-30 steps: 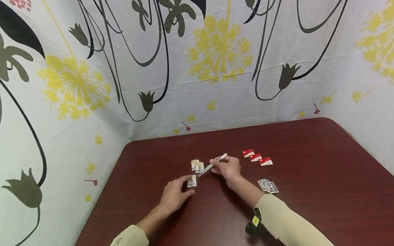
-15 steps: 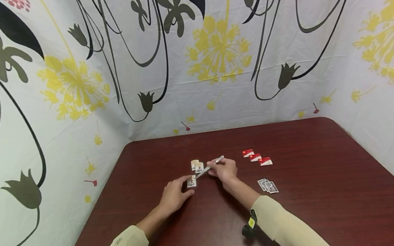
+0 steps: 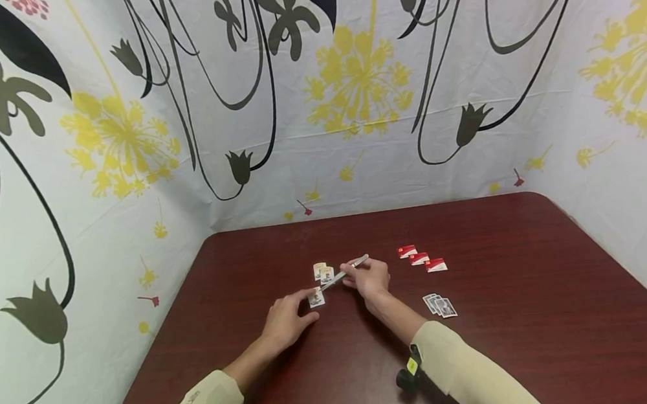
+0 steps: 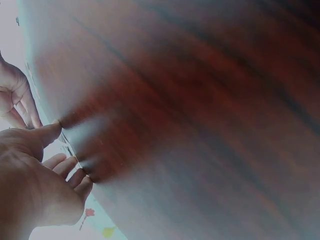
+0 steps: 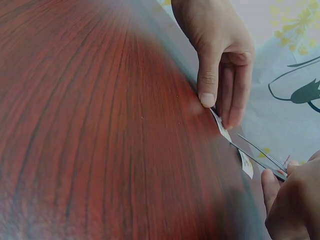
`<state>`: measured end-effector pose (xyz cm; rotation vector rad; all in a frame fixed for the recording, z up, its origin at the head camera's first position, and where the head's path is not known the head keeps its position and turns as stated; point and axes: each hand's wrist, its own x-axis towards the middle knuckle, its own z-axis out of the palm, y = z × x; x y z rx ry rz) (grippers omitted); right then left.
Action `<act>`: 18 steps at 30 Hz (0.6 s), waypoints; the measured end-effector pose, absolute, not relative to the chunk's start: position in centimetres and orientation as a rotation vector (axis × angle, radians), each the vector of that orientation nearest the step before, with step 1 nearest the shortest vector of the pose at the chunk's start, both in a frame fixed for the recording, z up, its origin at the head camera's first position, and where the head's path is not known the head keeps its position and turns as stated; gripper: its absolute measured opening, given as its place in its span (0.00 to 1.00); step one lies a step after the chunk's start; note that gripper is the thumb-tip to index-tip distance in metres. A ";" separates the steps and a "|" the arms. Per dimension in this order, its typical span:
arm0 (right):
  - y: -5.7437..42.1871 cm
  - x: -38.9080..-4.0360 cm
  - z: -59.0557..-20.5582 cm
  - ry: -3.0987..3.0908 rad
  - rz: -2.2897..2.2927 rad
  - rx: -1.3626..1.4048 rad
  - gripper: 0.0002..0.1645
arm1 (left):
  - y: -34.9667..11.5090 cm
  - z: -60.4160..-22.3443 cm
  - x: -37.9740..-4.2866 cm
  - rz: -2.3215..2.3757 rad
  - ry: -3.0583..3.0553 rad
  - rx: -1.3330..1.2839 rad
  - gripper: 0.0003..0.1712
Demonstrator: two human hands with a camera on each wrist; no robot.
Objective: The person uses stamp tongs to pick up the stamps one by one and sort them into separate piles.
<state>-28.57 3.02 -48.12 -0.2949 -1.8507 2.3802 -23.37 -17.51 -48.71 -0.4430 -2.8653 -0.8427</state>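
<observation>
A small pale printed card [image 3: 317,299] lies on the table, and my left hand [image 3: 286,321] touches its upper left edge with fairly straight fingers. In the right wrist view, the left thumb and fingertips rest at the end of that card [image 5: 220,125]. My right hand [image 3: 370,279] pinches a pair of metal tweezers [image 3: 345,274], whose tips point down-left to the card's upper right corner. The two tweezer arms [image 5: 255,151] are apart in the right wrist view; whether they grip the card I cannot tell. Two overlapping yellowish cards [image 3: 327,274] lie just beyond.
Three red-and-white cards [image 3: 437,266] lie in a staggered row at the right. Nearer sits a fanned group of grey picture cards [image 3: 446,308]. Patterned cloth walls [image 3: 323,195] border the dark red wooden table [image 3: 524,339]. A black device [image 3: 409,378] hangs at the right wrist.
My right hand has moved slightly left, bringing the tweezer tips to the card. The card has shifted a little to the right and turned slightly. The left hand has stayed in place.
</observation>
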 end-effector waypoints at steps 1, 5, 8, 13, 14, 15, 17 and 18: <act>3.0 -28.5 -48.1 -1.850 2.381 -0.293 0.08 | -17.5 -48.7 -23.4 -0.840 -2.866 -0.443 0.29; 2.9 -28.4 -48.0 -1.847 2.385 -0.298 0.08 | -17.5 -48.7 -23.4 -0.838 -2.866 -0.442 0.29; 2.9 -28.3 -48.0 -1.844 2.393 -0.306 0.08 | -17.5 -48.8 -23.4 -0.838 -2.864 -0.441 0.29; 3.0 -28.4 -48.0 -1.825 2.414 -0.311 0.09 | -17.5 -48.9 -23.4 -0.848 -2.859 -0.440 0.29; 3.1 -28.4 -48.0 -1.824 2.414 -0.314 0.09 | -17.5 -48.9 -23.4 -0.852 -2.857 -0.440 0.29; 3.2 -28.4 -48.0 -1.820 2.415 -0.317 0.09 | -17.6 -48.9 -23.4 -0.859 -2.855 -0.440 0.29; 3.4 -28.4 -48.0 -1.823 2.416 -0.331 0.09 | -17.7 -48.9 -23.5 -0.873 -2.848 -0.438 0.30; 3.6 -28.4 -48.0 -1.824 2.417 -0.335 0.09 | -17.8 -48.9 -23.5 -0.879 -2.841 -0.442 0.30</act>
